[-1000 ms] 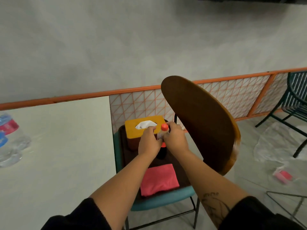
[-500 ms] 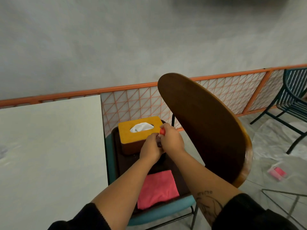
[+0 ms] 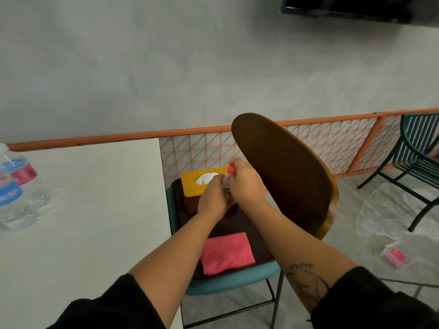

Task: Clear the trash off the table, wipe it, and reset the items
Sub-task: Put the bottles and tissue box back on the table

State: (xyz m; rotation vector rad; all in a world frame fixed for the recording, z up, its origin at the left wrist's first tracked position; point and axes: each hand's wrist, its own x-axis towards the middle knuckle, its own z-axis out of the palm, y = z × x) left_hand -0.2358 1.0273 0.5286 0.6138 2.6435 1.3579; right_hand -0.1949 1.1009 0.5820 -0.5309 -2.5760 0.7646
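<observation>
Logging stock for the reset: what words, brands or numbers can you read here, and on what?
No text here is legible.
Front water bottle, blue label: blurred.
Rear water bottle, red label: blurred.
Red-capped bottle, gripped by left hand and right hand: label hidden.
Forearm tattoo: script too small.
Pink packet on floor: too blurred.

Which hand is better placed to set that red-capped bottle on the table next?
Probably the left hand. It and the right hand both grip the bottle, but the table lies to the left, so the left could swing straight over, while the right would have to reach across.
</observation>
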